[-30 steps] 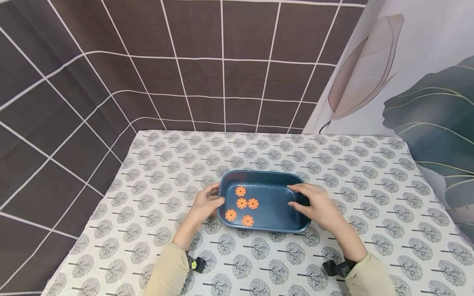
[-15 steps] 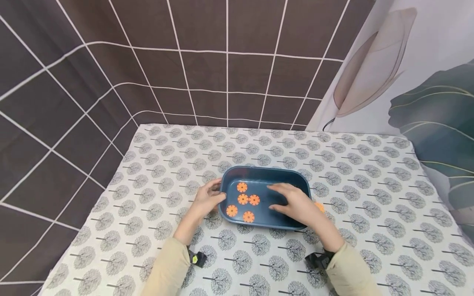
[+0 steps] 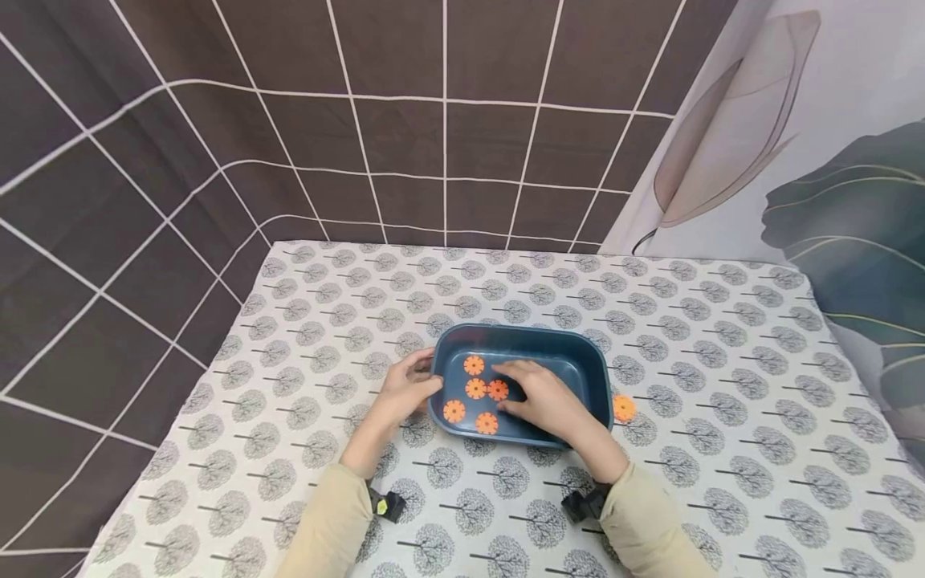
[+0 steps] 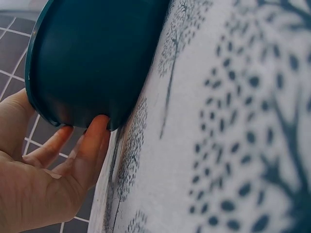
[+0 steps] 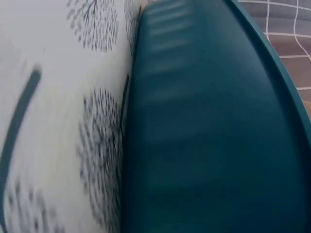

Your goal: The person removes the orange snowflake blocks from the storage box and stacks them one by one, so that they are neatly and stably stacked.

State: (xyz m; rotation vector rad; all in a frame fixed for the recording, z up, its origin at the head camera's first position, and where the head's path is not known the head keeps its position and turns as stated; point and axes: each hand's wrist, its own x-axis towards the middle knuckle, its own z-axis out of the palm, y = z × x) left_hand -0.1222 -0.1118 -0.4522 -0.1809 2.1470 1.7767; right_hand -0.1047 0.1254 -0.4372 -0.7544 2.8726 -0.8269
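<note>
A dark blue rectangular tub (image 3: 578,361) stands on the tablecloth with several orange notched, gear-like discs (image 3: 474,388) lying flat in its left half. My left hand (image 3: 406,387) holds the tub's left end, thumb at the rim and fingertips against the outer wall; in the left wrist view the same hand (image 4: 48,179) touches the tub (image 4: 97,58) from outside. My right hand (image 3: 545,405) reaches inside, thumb and fingers apart around the rightmost disc (image 3: 498,390), not visibly gripping it. The right wrist view shows mostly the tub's outer wall (image 5: 209,126).
Another orange disc (image 3: 624,408) lies on the cloth just outside the tub's right end. A tree-patterned tablecloth (image 3: 347,313) covers the table. Behind it hangs a dark grid-patterned curtain (image 3: 405,136), with a pale leaf-print curtain (image 3: 817,185) at the right.
My right hand has moved left from the tub's right end to the discs, uncovering the orange disc outside the tub. The left hand keeps its hold. The head view has shifted slightly.
</note>
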